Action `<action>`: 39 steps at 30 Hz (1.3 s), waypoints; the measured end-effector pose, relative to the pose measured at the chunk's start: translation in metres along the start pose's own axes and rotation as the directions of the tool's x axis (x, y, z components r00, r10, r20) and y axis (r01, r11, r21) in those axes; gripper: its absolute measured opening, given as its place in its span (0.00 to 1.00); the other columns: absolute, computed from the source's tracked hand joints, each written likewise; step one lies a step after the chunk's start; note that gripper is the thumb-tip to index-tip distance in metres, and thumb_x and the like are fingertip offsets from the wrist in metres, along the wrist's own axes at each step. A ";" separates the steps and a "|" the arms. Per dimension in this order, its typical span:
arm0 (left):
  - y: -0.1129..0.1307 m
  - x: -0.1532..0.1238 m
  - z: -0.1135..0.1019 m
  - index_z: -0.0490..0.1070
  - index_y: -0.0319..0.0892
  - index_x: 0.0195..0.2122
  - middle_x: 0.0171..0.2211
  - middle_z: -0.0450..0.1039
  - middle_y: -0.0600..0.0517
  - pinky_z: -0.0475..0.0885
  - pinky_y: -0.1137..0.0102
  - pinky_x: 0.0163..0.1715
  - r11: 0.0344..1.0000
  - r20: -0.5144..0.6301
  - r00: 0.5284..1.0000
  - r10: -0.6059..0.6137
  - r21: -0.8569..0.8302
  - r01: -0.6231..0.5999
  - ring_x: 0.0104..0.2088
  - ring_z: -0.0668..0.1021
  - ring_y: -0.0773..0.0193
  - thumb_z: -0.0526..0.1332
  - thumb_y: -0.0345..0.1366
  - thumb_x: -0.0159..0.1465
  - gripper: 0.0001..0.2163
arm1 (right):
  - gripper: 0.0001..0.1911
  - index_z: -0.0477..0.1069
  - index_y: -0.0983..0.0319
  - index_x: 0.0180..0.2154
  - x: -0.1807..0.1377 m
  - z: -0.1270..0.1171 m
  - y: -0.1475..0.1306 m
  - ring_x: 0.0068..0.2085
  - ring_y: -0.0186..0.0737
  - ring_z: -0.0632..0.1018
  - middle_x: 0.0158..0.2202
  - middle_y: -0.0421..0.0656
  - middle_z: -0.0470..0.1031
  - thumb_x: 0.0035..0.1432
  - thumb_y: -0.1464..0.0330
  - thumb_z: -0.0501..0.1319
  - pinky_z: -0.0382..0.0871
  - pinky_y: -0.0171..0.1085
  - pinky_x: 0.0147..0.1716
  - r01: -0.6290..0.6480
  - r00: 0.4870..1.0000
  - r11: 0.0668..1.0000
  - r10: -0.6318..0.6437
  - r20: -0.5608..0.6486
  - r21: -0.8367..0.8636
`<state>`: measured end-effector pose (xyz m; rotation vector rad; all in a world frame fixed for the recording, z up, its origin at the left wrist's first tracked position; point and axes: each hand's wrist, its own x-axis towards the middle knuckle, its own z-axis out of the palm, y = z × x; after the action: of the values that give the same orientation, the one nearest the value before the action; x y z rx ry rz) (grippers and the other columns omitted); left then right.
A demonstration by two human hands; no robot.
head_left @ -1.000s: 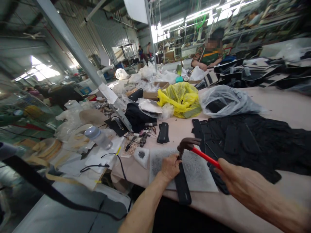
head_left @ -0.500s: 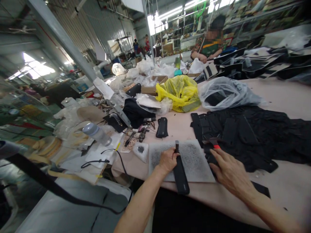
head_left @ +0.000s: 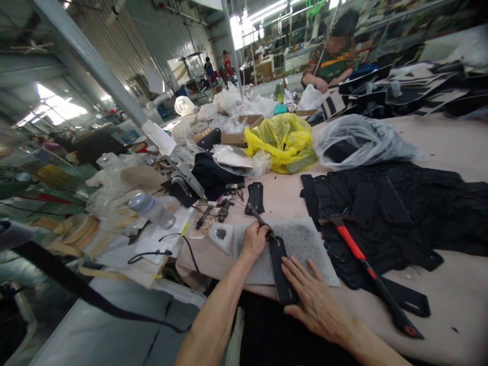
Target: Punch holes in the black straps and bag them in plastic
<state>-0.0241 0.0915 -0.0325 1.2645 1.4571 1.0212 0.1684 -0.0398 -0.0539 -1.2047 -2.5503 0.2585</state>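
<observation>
A long, flat black strip (head_left: 279,267) lies on a rectangular grey slab (head_left: 305,236), left of a red-and-black claw hammer (head_left: 371,272), in front of a yellow plastic bag (head_left: 284,145).

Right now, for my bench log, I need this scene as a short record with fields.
left hand: closed on a slim tool
right hand: open, fingers at the black strip
strip position: on the pale board, near end past its edge
hammer: unheld, head on the black pieces
beyond: yellow bag beside clear plastic bag
</observation>
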 end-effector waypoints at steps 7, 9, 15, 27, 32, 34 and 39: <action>0.008 -0.020 -0.016 0.73 0.40 0.34 0.30 0.76 0.53 0.67 0.74 0.34 0.944 -0.022 0.971 0.238 0.241 -0.226 0.31 0.75 0.66 0.57 0.32 0.62 0.06 | 0.42 0.53 0.69 0.65 0.050 0.000 0.027 0.67 0.56 0.55 0.67 0.57 0.52 0.59 0.49 0.55 0.36 0.60 0.64 0.000 1.000 0.999 0.000 0.006 -0.034; 0.009 -0.021 -0.018 0.73 0.40 0.35 0.30 0.76 0.53 0.67 0.74 0.34 0.940 -0.034 0.970 0.239 0.260 -0.222 0.31 0.75 0.66 0.57 0.32 0.63 0.06 | 0.41 0.58 0.69 0.63 0.062 -0.004 0.031 0.65 0.57 0.58 0.65 0.58 0.57 0.59 0.48 0.55 0.37 0.60 0.63 0.016 1.000 1.000 -0.016 -0.003 -0.012; -0.004 -0.021 -0.011 0.72 0.41 0.35 0.30 0.76 0.52 0.66 0.73 0.33 0.924 -0.029 0.975 0.220 0.326 -0.199 0.31 0.75 0.64 0.57 0.31 0.63 0.05 | 0.16 0.72 0.59 0.50 0.091 -0.017 0.042 0.49 0.45 0.72 0.49 0.48 0.74 0.65 0.65 0.51 0.56 0.48 0.54 -0.199 0.977 0.974 0.206 -0.054 0.111; -0.023 -0.019 -0.008 0.71 0.42 0.37 0.32 0.77 0.49 0.67 0.70 0.35 0.887 -0.051 0.968 0.247 0.415 -0.204 0.34 0.77 0.59 0.55 0.34 0.65 0.06 | 0.10 0.77 0.58 0.40 0.158 -0.007 0.065 0.45 0.46 0.70 0.42 0.46 0.73 0.57 0.68 0.60 0.54 0.42 0.43 -0.443 0.895 0.895 0.445 -0.032 0.049; -0.023 -0.017 -0.008 0.71 0.42 0.38 0.33 0.77 0.49 0.67 0.70 0.36 0.888 -0.041 0.969 0.244 0.411 -0.206 0.35 0.78 0.59 0.55 0.35 0.65 0.07 | 0.07 0.76 0.59 0.37 0.157 -0.001 0.063 0.44 0.45 0.69 0.41 0.46 0.73 0.57 0.69 0.59 0.54 0.42 0.42 -0.458 0.885 0.886 0.463 -0.056 0.077; -0.023 -0.017 -0.009 0.72 0.42 0.38 0.33 0.77 0.49 0.67 0.70 0.36 0.886 -0.037 0.971 0.238 0.418 -0.201 0.35 0.77 0.59 0.55 0.35 0.65 0.07 | 0.06 0.75 0.60 0.34 0.157 0.001 0.064 0.43 0.45 0.69 0.40 0.46 0.73 0.56 0.70 0.58 0.54 0.42 0.42 -0.452 0.886 0.887 0.459 -0.064 0.098; -0.022 -0.018 -0.009 0.71 0.43 0.37 0.32 0.77 0.49 0.66 0.71 0.35 0.878 -0.026 0.970 0.241 0.431 -0.206 0.35 0.77 0.60 0.54 0.34 0.65 0.06 | 0.06 0.69 0.60 0.31 0.143 -0.003 0.072 0.40 0.42 0.70 0.37 0.45 0.73 0.58 0.71 0.54 0.58 0.39 0.42 -0.369 0.920 0.911 0.386 -0.064 0.184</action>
<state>-0.0368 0.0708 -0.0494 1.7580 1.6841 0.9373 0.1362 0.1165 -0.0438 -1.5931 -2.1436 0.4784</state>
